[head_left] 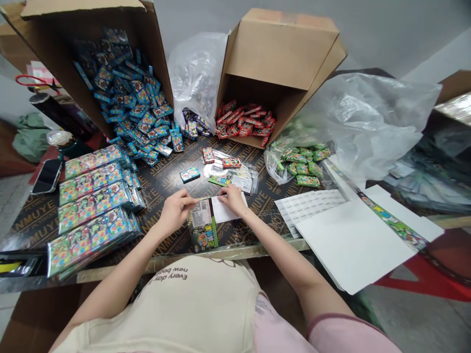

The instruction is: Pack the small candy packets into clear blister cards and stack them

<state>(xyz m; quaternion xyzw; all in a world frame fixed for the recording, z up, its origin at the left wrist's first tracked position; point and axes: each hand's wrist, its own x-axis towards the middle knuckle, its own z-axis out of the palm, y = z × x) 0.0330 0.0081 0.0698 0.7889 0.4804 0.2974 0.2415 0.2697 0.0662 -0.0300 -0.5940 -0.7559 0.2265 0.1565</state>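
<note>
A flat printed packet (pixel 203 223) with a barcode label and green cartoon artwork lies at the table's near edge. My left hand (pixel 175 209) pinches its top left edge, fingers closed. My right hand (pixel 232 198) presses closed fingers on its top right, over a white sheet (pixel 224 212). Just beyond lie clear sleeves with a green card (pixel 231 177), two small red packs (pixel 231 162) and one blue pack (pixel 190 174).
Tipped cartons spill blue packs (pixel 138 115) and red packs (pixel 243 120). Plastic bags hold purple packs (pixel 194 125) and green packs (pixel 301 159). Stacked filled packets (pixel 91 206) sit left, a phone (pixel 47 175) beyond. Label sheets (pixel 312 206) and white boards (pixel 353 240) lie right.
</note>
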